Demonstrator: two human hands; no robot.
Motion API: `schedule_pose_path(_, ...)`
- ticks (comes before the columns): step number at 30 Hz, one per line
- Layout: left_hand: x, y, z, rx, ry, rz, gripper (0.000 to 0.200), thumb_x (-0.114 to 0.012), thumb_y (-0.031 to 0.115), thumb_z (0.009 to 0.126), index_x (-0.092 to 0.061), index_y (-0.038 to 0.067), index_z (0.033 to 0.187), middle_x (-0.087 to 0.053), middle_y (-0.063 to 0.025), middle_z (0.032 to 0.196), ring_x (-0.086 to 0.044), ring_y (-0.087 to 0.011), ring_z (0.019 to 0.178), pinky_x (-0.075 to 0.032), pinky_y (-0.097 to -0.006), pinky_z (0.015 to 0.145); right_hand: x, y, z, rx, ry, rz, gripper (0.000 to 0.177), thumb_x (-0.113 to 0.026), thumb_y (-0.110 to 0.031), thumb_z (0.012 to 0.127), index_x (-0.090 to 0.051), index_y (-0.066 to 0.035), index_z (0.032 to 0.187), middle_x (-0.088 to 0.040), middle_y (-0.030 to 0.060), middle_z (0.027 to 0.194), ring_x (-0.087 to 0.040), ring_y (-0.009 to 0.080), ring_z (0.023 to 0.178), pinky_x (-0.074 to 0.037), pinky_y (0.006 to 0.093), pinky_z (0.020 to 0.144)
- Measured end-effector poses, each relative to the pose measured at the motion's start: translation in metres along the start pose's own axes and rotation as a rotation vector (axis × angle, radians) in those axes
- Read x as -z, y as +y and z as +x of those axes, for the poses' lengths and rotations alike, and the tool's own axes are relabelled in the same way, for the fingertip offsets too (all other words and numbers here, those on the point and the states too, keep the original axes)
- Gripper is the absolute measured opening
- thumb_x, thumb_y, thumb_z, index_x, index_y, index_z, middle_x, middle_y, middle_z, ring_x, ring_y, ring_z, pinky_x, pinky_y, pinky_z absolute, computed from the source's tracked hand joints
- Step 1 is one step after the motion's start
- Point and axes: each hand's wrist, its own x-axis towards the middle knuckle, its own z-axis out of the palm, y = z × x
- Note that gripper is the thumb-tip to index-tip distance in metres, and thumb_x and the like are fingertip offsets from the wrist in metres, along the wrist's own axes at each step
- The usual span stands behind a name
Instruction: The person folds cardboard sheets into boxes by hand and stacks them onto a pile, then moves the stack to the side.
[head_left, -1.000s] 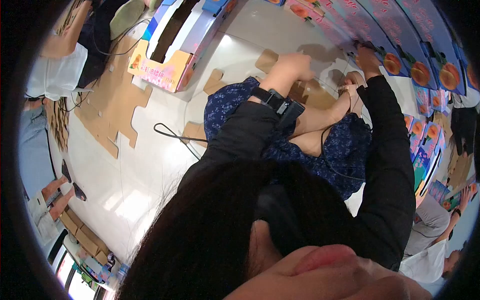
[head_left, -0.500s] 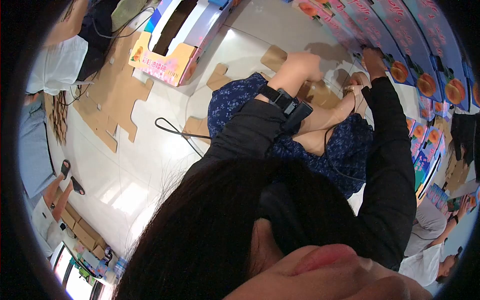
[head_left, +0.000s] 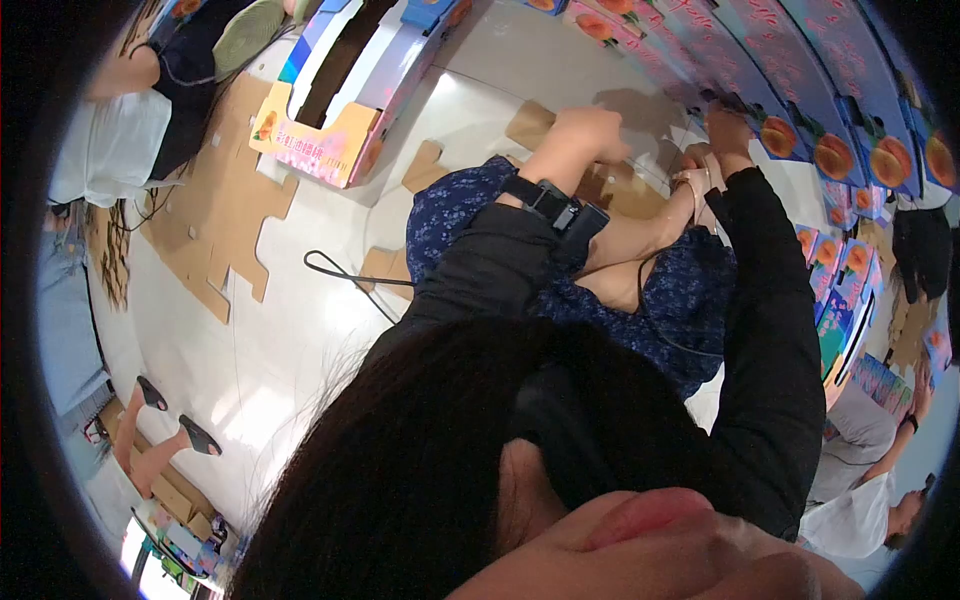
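My left hand (head_left: 590,132) hangs above the floor to the left of my feet, fingers curled in, with nothing visible in it. A dark strap with a small black device (head_left: 552,205) sits around that wrist. At the lower end of a stacked blue-and-pink peach carton (head_left: 740,95), my right hand (head_left: 728,132) has its fingers bent against the carton's end edge. The fingertips are partly hidden there. Below both arms are my bent knees in a dark blue patterned skirt and my foot (head_left: 703,185) in a light strapped sandal.
An open peach carton (head_left: 335,155) stands at upper left. Flattened brown cardboard (head_left: 215,215) and smaller pieces lie on the white tiles. More cartons (head_left: 840,270) stand at right. A black cable (head_left: 340,265) loops beside me. Other people are at left and lower right.
The view has shifted slightly, so cartons and hands appear a little further left. My right hand stays at the carton's end. At lower left, another person's sandalled feet have moved right.
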Motion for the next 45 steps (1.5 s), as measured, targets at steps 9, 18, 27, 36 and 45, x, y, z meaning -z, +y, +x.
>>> schedule_pose_path(9,-0.015,-0.026,0.021,-0.02,-0.066,0.058,0.055,-0.058,0.042,0.083,-0.057,0.011,0.129,-0.058,-0.0118,0.131,-0.055,-0.0294,0.121,-0.044,-0.0413,0.1,0.048,0.004,-0.071,0.145,-0.047,0.741,0.063,-0.069,-0.048,0.074,-0.061,-0.002,0.116,-0.067,0.0178,0.107,-0.067,0.028,0.093,-0.052,0.0374,0.079)
schedule_pose_path(18,-0.031,-0.041,0.033,-0.085,0.013,0.003,0.051,-0.064,0.036,0.084,-0.059,0.002,0.122,-0.065,-0.0189,0.117,-0.063,-0.032,0.106,-0.049,-0.038,0.09,0.007,0.056,-0.117,-0.741,0.473,1.294,0.088,-0.086,-0.044,0.067,-0.042,0.0,0.13,-0.053,0.0164,0.125,-0.058,0.0243,0.109,-0.048,0.0316,0.085)
schedule_pose_path(27,-0.014,-0.025,0.016,-0.021,-0.095,-0.083,0.054,-0.063,0.037,0.085,-0.058,-0.001,0.123,-0.064,-0.0203,0.119,-0.062,-0.0327,0.11,-0.048,-0.0375,0.092,0.012,0.064,-0.056,-0.015,0.73,1.796,0.039,-0.078,-0.015,0.079,-0.06,0.001,0.11,-0.067,0.0091,0.107,-0.064,0.0188,0.098,-0.048,0.033,0.09)
schedule_pose_path(36,-0.01,-0.014,0.011,0.062,-0.128,-0.026,0.055,-0.062,0.038,0.085,-0.057,0.003,0.127,-0.058,-0.0212,0.127,-0.055,-0.0349,0.119,-0.044,-0.0406,0.099,0.007,0.058,-0.048,-0.326,0.907,1.638,0.048,-0.082,-0.027,0.076,-0.062,0.0,0.11,-0.069,0.0095,0.105,-0.065,0.0177,0.095,-0.049,0.031,0.087)
schedule_pose_path(45,-0.019,-0.02,0.017,0.057,-0.143,0.012,0.055,-0.062,0.038,0.085,-0.056,0.005,0.128,-0.059,-0.0193,0.126,-0.055,-0.0339,0.119,-0.043,-0.0412,0.1,0.021,0.048,-0.037,-0.594,0.981,1.485,0.044,-0.081,-0.033,0.077,-0.068,0.002,0.101,-0.071,0.0088,0.098,-0.066,0.0146,0.087,-0.05,0.0285,0.08)
